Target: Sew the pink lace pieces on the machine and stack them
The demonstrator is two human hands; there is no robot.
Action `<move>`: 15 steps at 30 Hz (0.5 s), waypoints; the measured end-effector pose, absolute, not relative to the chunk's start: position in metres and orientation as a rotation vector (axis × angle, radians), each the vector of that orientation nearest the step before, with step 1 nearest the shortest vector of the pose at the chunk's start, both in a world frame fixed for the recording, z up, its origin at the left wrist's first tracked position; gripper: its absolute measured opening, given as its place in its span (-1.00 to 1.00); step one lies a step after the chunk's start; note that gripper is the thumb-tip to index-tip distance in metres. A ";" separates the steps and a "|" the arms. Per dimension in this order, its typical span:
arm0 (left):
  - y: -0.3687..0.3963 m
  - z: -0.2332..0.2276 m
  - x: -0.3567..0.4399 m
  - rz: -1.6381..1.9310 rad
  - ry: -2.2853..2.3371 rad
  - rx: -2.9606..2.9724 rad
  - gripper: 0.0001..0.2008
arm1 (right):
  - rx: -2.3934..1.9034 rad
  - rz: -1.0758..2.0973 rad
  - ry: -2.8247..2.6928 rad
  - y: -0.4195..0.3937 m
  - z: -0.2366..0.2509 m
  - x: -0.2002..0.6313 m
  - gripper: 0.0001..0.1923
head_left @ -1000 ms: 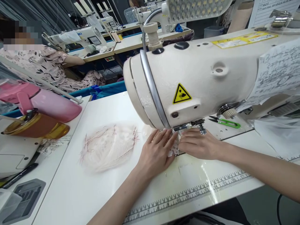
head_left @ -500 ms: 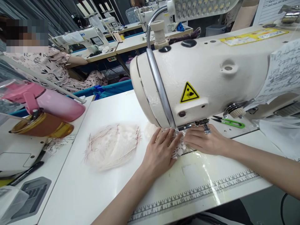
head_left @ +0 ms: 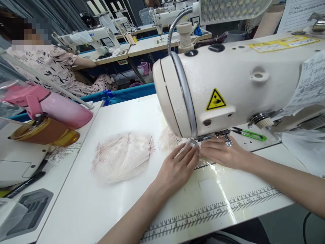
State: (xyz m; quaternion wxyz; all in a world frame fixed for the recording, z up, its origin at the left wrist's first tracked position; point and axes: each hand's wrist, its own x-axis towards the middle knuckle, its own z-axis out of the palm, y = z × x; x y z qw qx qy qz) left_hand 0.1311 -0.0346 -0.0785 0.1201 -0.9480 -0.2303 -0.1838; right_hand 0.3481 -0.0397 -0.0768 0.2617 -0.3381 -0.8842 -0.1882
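Sewing machine [head_left: 231, 78] partly hides lace [head_left: 188, 141] near the front edge of the table [head_left: 88, 203]; left hand [head_left: 177, 166] and right hand [head_left: 223, 152] arch palm-down, grasp indiscernible.

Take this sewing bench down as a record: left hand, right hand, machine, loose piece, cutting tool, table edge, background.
Left hand: on pale fabric, fingertips near the needle area
Right hand: beside the left, fingers partly hidden by the machine
Machine: cream, yellow warning triangle
Loose piece: pale, sheer, reddish threads along edges
Cutting tool: green-handled snips
Table edge: printed ruler
Background: person in leaf-print clothing
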 end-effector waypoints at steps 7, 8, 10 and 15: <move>-0.029 -0.077 0.126 -0.517 -0.739 -2.800 -0.79 | -0.850 -0.137 -2.449 -0.038 -0.092 0.343 -0.75; -0.028 -0.077 0.126 -0.514 -0.746 -2.800 -0.79 | -0.856 -0.122 -2.440 -0.039 -0.093 0.342 -0.75; -0.027 -0.078 0.126 -0.511 -0.772 -2.795 -0.79 | -0.872 -0.093 -2.429 -0.038 -0.094 0.340 -0.75; -0.027 -0.078 0.127 -0.496 -0.849 -2.784 -0.80 | -0.926 -0.022 -2.418 -0.037 -0.098 0.339 -0.76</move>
